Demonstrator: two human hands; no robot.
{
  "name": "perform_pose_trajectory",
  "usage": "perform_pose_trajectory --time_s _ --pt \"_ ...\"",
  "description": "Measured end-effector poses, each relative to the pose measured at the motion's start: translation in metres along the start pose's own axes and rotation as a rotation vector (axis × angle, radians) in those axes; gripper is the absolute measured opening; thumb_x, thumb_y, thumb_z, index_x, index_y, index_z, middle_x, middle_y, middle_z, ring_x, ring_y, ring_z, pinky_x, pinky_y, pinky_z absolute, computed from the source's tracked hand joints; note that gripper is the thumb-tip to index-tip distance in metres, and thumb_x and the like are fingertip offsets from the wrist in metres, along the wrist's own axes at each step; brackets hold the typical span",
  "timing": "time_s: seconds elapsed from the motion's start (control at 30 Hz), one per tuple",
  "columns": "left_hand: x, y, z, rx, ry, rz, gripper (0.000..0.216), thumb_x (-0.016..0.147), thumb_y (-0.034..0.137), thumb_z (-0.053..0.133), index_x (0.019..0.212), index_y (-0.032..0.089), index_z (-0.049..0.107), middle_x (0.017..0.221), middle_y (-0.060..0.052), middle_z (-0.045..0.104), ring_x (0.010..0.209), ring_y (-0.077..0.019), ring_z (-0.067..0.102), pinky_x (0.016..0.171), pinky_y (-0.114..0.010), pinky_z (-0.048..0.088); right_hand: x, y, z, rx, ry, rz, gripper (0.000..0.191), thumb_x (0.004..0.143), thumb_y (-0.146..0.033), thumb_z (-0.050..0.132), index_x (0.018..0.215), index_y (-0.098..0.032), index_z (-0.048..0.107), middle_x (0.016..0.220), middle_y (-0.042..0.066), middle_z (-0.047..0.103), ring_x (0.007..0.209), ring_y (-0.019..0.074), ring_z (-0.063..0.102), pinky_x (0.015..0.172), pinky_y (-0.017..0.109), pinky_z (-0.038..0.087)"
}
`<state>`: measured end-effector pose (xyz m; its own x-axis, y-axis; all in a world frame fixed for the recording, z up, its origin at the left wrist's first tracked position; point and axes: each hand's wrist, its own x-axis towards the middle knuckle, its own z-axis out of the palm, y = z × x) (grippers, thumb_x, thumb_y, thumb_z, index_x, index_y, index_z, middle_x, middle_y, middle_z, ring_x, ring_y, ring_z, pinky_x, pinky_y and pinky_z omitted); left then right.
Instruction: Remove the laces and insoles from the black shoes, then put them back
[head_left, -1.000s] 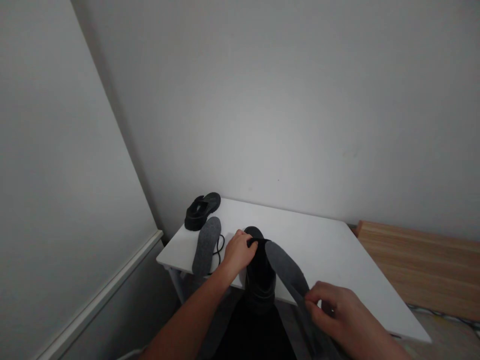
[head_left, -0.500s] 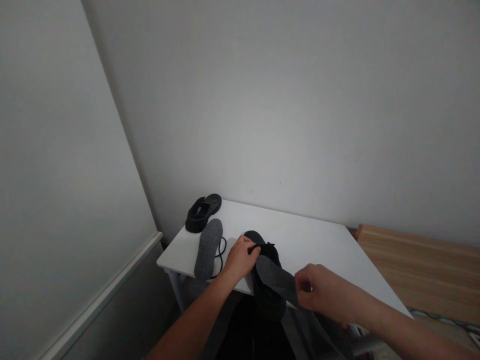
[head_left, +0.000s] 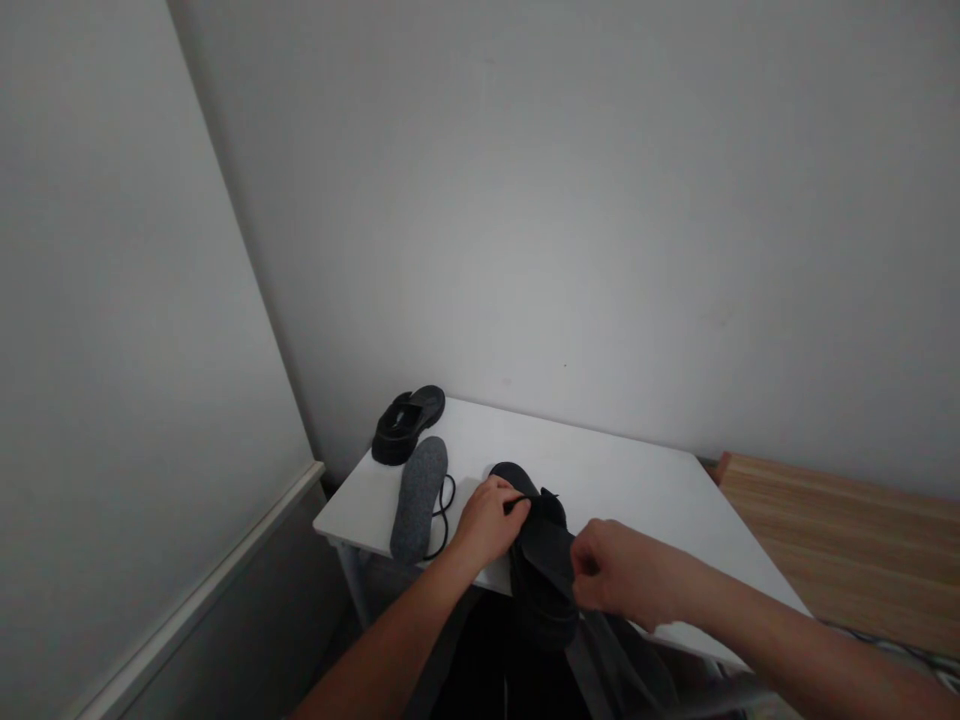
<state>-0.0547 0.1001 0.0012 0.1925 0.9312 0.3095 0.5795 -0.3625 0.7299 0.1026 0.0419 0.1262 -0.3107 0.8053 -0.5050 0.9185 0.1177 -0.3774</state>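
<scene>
A black shoe [head_left: 541, 610] lies at the table's front edge, its toe pointing away from me. My left hand [head_left: 491, 520] grips the shoe's tongue or upper edge between thumb and fingers, near the opening. My right hand [head_left: 619, 570] pinches a dark grey insole [head_left: 549, 552], whose front end is inside the shoe's opening. A second insole, grey and felt-like [head_left: 420, 500], lies flat to the left, with a black shoelace [head_left: 444, 515] beside it. Another black shoe [head_left: 405, 425] sits at the table's far left corner.
The white table [head_left: 622, 470] stands against a grey wall. A wood-grain board [head_left: 840, 550] is to the right of it. At the left is a white panel with a ledge [head_left: 225, 570].
My right hand has moved left and slightly up, carrying the insole's front end further into the shoe. My left hand keeps its hold, shifted slightly right.
</scene>
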Motion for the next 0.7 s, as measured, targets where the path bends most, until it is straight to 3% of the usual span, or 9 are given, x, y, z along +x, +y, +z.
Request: perform_pose_trajectory --time_s 0.2,0.4,0.53,0.7 --pt "-0.001 -0.001 -0.002 -0.021 -0.011 0.018 0.027 0.083 0.03 0.047 0.086 0.022 0.072 0.095 -0.007 0.064 0.092 -0.0192 0.057 0.086 -0.031 0.042 0.029 0.003 0.001 -0.091 -0.032 0.003 0.013 0.06 -0.022 0.046 0.053 -0.018 0.056 0.035 -0.004 0.042 0.031 0.0092 0.043 0.031 0.017 0.03" --pt "-0.001 -0.001 -0.003 -0.02 -0.019 0.02 0.025 0.082 0.029 0.049 0.091 0.023 0.072 0.1 -0.006 0.067 0.097 -0.0209 0.058 0.09 -0.033 0.041 0.055 0.01 0.004 -0.192 0.005 -0.027 0.02 0.064 -0.018 0.046 0.066 -0.015 0.065 0.042 0.0 0.054 0.038 0.0114 0.052 0.036 0.018 0.036" --pt "-0.001 0.0 -0.003 -0.016 -0.005 0.023 0.024 0.081 0.029 0.05 0.09 0.023 0.072 0.099 -0.006 0.069 0.096 -0.0213 0.059 0.09 -0.034 0.041 0.06 0.007 0.013 -0.305 0.119 -0.076 0.021 0.067 -0.013 0.048 0.069 -0.015 0.068 0.063 0.008 0.069 0.06 0.0177 0.065 0.05 0.022 0.043" --pt "0.0 -0.004 -0.002 -0.04 0.006 0.051 0.024 0.082 0.029 0.049 0.089 0.023 0.072 0.097 -0.005 0.07 0.094 -0.0202 0.061 0.088 -0.032 0.043 0.066 0.002 0.03 -0.423 0.248 -0.062 0.022 0.076 -0.009 0.047 0.081 -0.011 0.068 0.086 0.016 0.071 0.083 0.024 0.067 0.068 0.029 0.048"
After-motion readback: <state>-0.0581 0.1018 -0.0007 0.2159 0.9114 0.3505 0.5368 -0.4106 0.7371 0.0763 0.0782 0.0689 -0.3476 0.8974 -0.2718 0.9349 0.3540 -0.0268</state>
